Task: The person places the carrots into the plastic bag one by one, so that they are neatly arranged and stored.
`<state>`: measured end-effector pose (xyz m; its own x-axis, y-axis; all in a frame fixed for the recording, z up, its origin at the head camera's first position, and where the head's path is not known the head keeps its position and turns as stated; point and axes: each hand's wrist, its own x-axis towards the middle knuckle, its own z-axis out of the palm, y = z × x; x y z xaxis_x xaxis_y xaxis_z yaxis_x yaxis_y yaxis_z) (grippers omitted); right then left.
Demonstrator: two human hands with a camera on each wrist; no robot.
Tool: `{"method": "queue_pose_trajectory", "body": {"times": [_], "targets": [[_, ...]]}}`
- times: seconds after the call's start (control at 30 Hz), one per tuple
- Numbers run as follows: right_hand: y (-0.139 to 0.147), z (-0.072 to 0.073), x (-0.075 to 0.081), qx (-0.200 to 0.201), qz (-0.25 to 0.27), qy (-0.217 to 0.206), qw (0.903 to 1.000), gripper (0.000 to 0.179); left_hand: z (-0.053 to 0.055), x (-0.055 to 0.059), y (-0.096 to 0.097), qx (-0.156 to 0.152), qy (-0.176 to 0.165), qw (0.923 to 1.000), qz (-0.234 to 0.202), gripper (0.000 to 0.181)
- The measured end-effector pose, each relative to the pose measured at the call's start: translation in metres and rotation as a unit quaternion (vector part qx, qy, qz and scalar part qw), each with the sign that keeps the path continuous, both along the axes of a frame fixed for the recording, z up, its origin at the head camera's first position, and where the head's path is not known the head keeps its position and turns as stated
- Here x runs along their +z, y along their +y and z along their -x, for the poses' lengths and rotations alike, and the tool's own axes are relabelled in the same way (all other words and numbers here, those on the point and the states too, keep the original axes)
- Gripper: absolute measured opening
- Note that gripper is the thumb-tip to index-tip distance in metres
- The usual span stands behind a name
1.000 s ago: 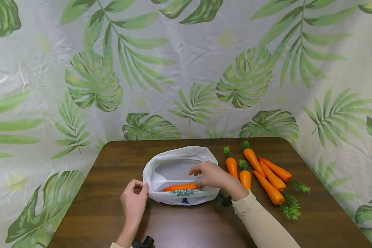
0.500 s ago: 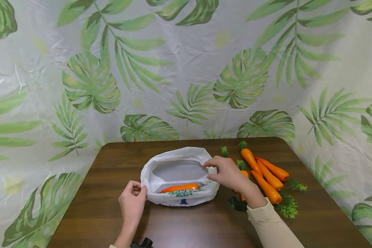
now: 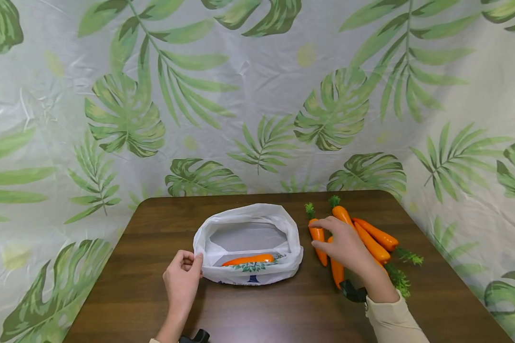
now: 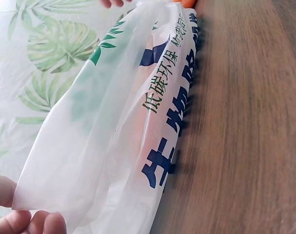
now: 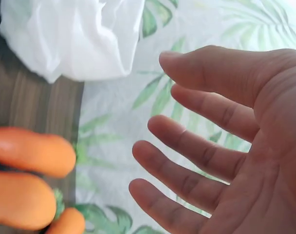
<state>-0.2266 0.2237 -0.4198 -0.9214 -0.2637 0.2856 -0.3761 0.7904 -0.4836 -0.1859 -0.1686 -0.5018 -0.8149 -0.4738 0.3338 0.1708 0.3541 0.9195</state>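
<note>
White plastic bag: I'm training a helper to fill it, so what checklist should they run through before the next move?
1. White printed plastic bag, mouth open: ok.
2. Left hand pinching the bag's edge: ok.
3. Packed orange carrot lying inside: ok.
4. Right hand holding nothing: ok.
5. Loose green-topped orange carrot nearest the bag, gripped: not ok.
6. Nothing hidden deeper inside: cannot tell.

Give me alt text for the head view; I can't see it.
A person's left hand pinches the left edge of an open white bag with an orange carrot inside. The empty right hand is over more carrots right of the bag on a brown table. Leaf-print sheeting hangs behind.
</note>
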Motion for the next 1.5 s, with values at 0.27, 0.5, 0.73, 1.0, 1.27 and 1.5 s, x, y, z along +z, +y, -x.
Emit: {"method": "queue_pose_trajectory", "body": {"times": [0.27, 0.5, 0.73, 1.0, 1.27, 1.5], "targets": [[0.032, -0.017, -0.006, -0.038, 0.033, -0.012, 0.9986, 0.046, 0.001, -0.001, -0.001, 0.001, 0.003, 1.0, 0.006, 0.019], [0.061, -0.025, -0.019, -0.073, 0.016, 0.0, 0.9972, 0.047, 0.0, -0.002, -0.001, 0.0, 0.002, 0.9999, 0.012, 0.019], [0.086, -0.026, -0.04, -0.112, 0.003, 0.008, 0.9936, 0.05, 0.002, -0.001, 0.0, -0.012, 0.006, 0.9999, 0.006, 0.018], [0.099, -0.029, -0.052, -0.134, 0.012, -0.032, 0.9904, 0.054, 0.001, 0.0, 0.0, -0.011, 0.005, 0.9999, 0.005, 0.018], [0.101, -0.029, -0.064, -0.148, 0.002, -0.037, 0.9883, 0.054, -0.001, 0.0, -0.001, -0.016, 0.01, 0.9998, 0.001, 0.019], [0.104, -0.028, -0.07, -0.146, 0.002, -0.046, 0.9881, 0.054, 0.0, -0.002, -0.002, -0.017, 0.008, 0.9998, 0.001, 0.018]]}}
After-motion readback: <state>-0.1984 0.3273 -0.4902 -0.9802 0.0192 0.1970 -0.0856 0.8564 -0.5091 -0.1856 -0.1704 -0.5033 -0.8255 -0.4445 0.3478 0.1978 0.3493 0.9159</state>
